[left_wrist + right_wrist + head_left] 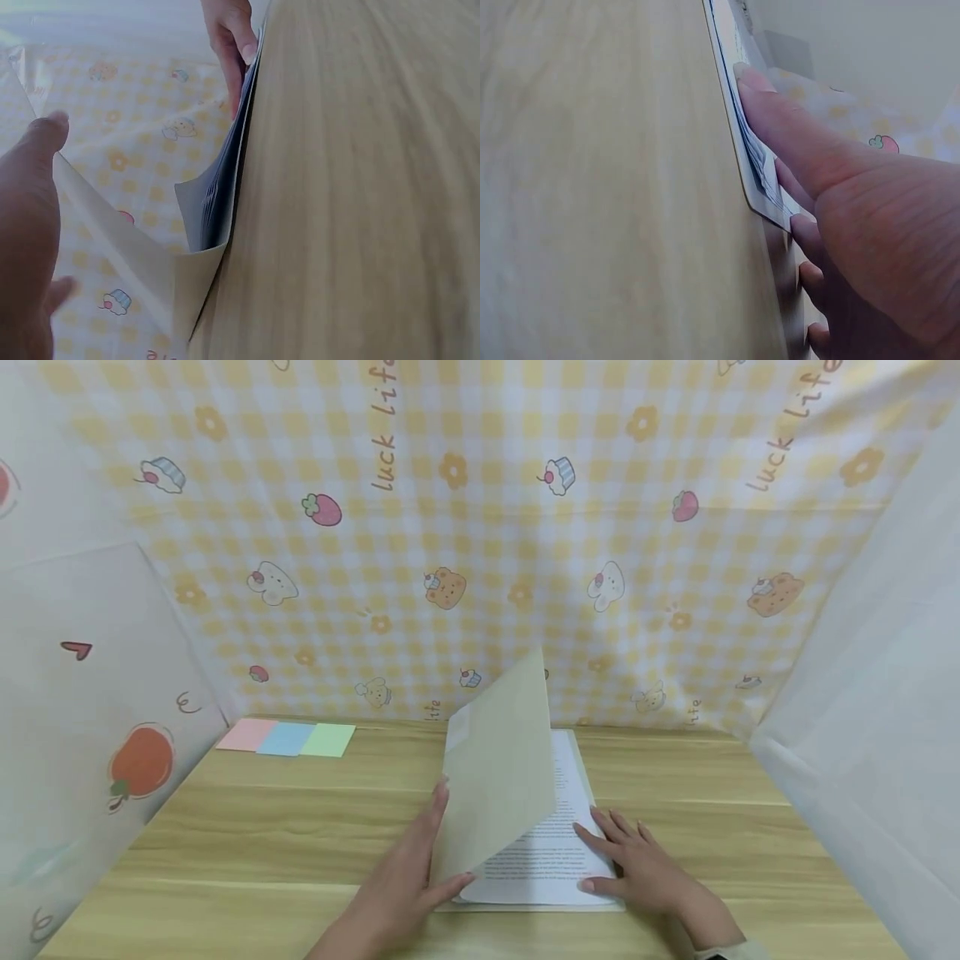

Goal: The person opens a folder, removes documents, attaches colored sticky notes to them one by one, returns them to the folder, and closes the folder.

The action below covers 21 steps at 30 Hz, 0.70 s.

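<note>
A beige file folder [498, 768] lies on the table with its front cover raised at a slant. Inside is a stack of printed pages [536, 864], partly hidden behind the cover. My left hand [401, 872] is at the folder's left side, thumb tip at the cover's lower edge and fingers stretched along the outside. In the left wrist view, the cover [120, 244] bends up from the spine beside that hand. My right hand [648, 864] rests at the pages' right edge, fingers spread. Its thumb [780, 116] lies on the paper in the right wrist view.
Pink [245, 734], blue [285, 738] and green [327, 740] paper squares lie side by side at the table's back left. A yellow-checked curtain [517, 543] hangs behind the wooden table [262, 852], with pale cloth [862, 693] at both sides.
</note>
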Each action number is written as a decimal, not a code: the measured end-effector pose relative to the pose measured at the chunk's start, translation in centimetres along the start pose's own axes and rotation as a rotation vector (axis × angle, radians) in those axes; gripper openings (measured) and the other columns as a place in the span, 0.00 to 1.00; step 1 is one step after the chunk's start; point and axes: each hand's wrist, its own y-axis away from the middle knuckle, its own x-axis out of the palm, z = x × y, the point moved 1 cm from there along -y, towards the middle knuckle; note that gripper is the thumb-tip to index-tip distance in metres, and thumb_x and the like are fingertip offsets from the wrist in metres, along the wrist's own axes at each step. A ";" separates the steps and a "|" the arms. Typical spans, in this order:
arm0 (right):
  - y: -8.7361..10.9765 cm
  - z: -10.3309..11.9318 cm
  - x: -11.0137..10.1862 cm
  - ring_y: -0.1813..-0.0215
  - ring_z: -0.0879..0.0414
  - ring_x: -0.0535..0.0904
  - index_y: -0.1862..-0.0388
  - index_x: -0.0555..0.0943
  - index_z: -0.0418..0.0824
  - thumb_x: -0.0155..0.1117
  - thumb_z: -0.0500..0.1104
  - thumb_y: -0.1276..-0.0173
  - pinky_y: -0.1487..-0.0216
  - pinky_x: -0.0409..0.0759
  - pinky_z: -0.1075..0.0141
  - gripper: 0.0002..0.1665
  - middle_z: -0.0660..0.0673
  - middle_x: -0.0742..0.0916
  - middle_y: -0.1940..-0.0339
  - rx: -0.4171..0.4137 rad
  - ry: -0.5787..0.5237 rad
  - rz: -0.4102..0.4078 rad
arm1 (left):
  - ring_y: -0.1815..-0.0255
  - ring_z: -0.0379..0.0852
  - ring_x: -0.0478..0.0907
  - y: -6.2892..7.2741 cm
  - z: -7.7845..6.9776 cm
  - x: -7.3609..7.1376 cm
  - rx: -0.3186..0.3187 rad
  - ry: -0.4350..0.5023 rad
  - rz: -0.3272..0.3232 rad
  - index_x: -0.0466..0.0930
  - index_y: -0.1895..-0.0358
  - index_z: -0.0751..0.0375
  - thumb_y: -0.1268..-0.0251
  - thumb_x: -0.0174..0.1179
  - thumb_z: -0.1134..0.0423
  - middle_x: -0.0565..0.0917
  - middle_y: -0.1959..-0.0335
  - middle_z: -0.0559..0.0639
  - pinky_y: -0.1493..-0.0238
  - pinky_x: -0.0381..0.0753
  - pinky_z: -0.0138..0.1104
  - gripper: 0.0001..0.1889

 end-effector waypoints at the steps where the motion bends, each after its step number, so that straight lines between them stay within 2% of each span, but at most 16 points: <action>1: 0.0 0.0 0.0 0.23 0.23 0.59 0.24 0.70 0.51 0.63 0.69 0.35 0.33 0.51 0.20 0.46 0.32 0.66 0.21 0.002 -0.001 0.002 | 0.17 0.53 0.55 -0.2 0.1 -0.1 0.130 -0.050 -0.063 0.41 0.18 0.62 0.25 0.55 0.43 0.53 0.17 0.62 0.20 0.61 0.42 0.46; 3: 0.1 0.1 0.0 0.23 0.23 0.59 0.24 0.69 0.51 0.63 0.69 0.35 0.33 0.52 0.20 0.46 0.32 0.66 0.21 0.001 0.000 0.002 | 0.15 0.53 0.45 -0.7 0.2 -0.3 0.381 -0.154 -0.188 0.44 0.19 0.66 0.20 0.49 0.50 0.47 0.17 0.64 0.16 0.47 0.43 0.38; 4: 0.1 0.1 0.0 0.23 0.23 0.58 0.24 0.69 0.51 0.63 0.69 0.35 0.33 0.51 0.20 0.46 0.32 0.66 0.20 0.001 -0.003 0.002 | 0.14 0.53 0.41 -1.0 0.2 -0.4 0.478 -0.203 -0.235 0.45 0.20 0.66 0.19 0.44 0.53 0.45 0.16 0.64 0.15 0.40 0.44 0.35; 5: 0.1 0.1 0.0 0.23 0.23 0.58 0.24 0.69 0.51 0.63 0.69 0.35 0.33 0.51 0.20 0.46 0.32 0.66 0.20 0.001 -0.003 0.001 | 0.14 0.55 0.39 -1.3 0.2 -0.5 0.554 -0.249 -0.268 0.45 0.19 0.64 0.19 0.42 0.57 0.43 0.16 0.63 0.15 0.39 0.49 0.33; 7: 0.2 0.2 0.0 0.23 0.23 0.58 0.24 0.69 0.51 0.63 0.69 0.35 0.33 0.51 0.20 0.46 0.32 0.65 0.20 0.000 -0.004 0.000 | 0.14 0.56 0.33 -1.5 0.0 -0.7 0.631 -0.323 -0.268 0.41 0.18 0.59 0.19 0.38 0.61 0.37 0.15 0.59 0.16 0.36 0.53 0.32; 11: 0.2 0.2 0.0 0.23 0.22 0.58 0.24 0.69 0.50 0.64 0.69 0.35 0.34 0.51 0.20 0.46 0.32 0.65 0.20 -0.002 -0.002 -0.001 | 0.14 0.55 0.29 -1.4 -0.4 -0.9 0.693 -0.432 -0.225 0.41 0.17 0.50 0.21 0.32 0.68 0.32 0.15 0.56 0.16 0.35 0.53 0.33; 14: 0.2 0.2 0.1 0.24 0.21 0.59 0.24 0.69 0.49 0.64 0.68 0.35 0.35 0.52 0.19 0.46 0.31 0.65 0.21 -0.002 -0.002 0.004 | 0.14 0.56 0.29 -1.2 -0.6 -1.4 0.738 -0.505 -0.181 0.46 0.17 0.45 0.19 0.36 0.68 0.35 0.15 0.52 0.16 0.38 0.54 0.32; 16: 0.2 0.2 0.1 0.24 0.22 0.59 0.24 0.69 0.50 0.63 0.69 0.35 0.34 0.52 0.19 0.46 0.31 0.65 0.20 0.004 0.000 0.008 | 0.14 0.56 0.30 -0.9 -0.8 -1.9 0.762 -0.574 -0.143 0.50 0.18 0.43 0.20 0.46 0.63 0.40 0.15 0.49 0.17 0.40 0.54 0.32; 18: 0.1 0.2 0.1 0.23 0.22 0.58 0.23 0.69 0.50 0.63 0.69 0.35 0.34 0.52 0.19 0.46 0.32 0.65 0.20 0.005 -0.004 0.013 | 0.14 0.55 0.30 -0.6 -1.0 -2.4 0.762 -0.642 -0.079 0.51 0.18 0.43 0.30 0.58 0.57 0.41 0.15 0.46 0.16 0.39 0.53 0.39; 20: 0.1 0.3 0.0 0.23 0.22 0.57 0.23 0.68 0.50 0.63 0.69 0.35 0.33 0.51 0.20 0.46 0.32 0.64 0.20 0.007 -0.014 0.016 | 0.14 0.52 0.29 -0.2 -1.1 -2.8 0.727 -0.700 -0.010 0.49 0.18 0.46 0.42 0.68 0.53 0.41 0.15 0.45 0.16 0.37 0.51 0.50; 21: 0.1 0.3 -0.1 0.23 0.22 0.57 0.23 0.68 0.50 0.63 0.69 0.35 0.33 0.50 0.20 0.46 0.32 0.64 0.20 0.009 -0.019 0.017 | 0.14 0.51 0.28 0.0 -1.1 -3.0 0.697 -0.732 0.012 0.47 0.17 0.48 0.46 0.69 0.54 0.40 0.15 0.45 0.16 0.34 0.51 0.54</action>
